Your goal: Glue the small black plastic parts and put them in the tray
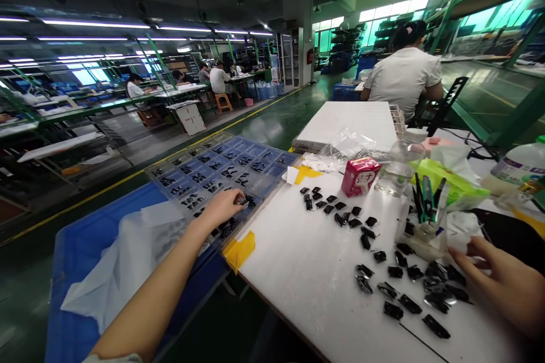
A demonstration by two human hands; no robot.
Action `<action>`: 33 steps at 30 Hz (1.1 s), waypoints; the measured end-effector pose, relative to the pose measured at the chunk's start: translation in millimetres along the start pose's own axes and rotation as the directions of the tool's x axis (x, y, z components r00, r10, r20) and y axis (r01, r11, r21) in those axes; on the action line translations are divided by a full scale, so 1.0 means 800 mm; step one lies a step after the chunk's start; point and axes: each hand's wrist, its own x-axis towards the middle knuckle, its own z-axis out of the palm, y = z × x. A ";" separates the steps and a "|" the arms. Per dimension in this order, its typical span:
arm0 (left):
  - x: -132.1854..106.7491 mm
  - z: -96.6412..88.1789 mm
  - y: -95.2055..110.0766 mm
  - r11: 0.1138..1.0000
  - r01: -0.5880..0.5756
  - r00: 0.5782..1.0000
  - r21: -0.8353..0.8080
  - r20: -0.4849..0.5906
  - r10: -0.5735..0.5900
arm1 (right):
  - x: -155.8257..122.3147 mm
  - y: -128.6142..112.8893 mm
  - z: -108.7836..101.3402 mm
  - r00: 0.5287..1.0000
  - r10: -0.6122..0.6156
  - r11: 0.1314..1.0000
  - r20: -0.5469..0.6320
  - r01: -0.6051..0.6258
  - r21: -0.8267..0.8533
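Note:
My left hand (225,209) reaches into the near right part of a clear divided tray (261,184). Its fingers are pinched at a small black part (244,201), partly hidden by the fingertips. Black parts fill many compartments around it. At the right edge of the white table, my right hand (496,275) has its fingers curled at a crumpled white cloth (464,228). That hand is beside a small holder (421,238) with pliers and other tools. Loose glossy black parts (438,289) lie close to it, and more (354,211) are scattered across the tabletop.
A blue crate (72,255) with white sheeting (128,261) stands under the tray at left. On the table are a red packet (360,176), clear plastic bags (349,144), a green packet (451,181) and a large bottle (522,167). A co-worker (402,71) sits ahead.

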 end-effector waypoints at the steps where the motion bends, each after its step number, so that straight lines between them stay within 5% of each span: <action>1: 0.000 -0.001 0.001 1.000 0.014 1.000 0.009 0.012 -0.014 | 0.000 -0.001 -0.001 1.000 0.010 1.000 0.028 -0.011 0.023; 10: 0.005 -0.011 0.013 0.999 0.030 0.994 0.018 0.101 -0.032 | -0.001 -0.006 -0.007 0.997 0.039 0.998 0.070 -0.042 0.056; 25: 0.004 -0.018 0.021 0.998 -0.055 0.998 -0.018 0.036 0.056 | -0.005 -0.024 -0.019 0.994 0.047 0.998 0.103 -0.050 0.026; 28: 0.007 -0.014 0.049 0.984 -0.173 0.985 -0.052 0.001 0.173 | -0.004 -0.023 -0.017 0.995 0.036 0.999 0.098 -0.039 0.028; 33: 0.010 0.013 0.131 0.908 -0.403 0.915 -0.110 -0.017 0.404 | -0.003 -0.013 -0.010 0.997 0.029 0.999 0.077 -0.031 0.020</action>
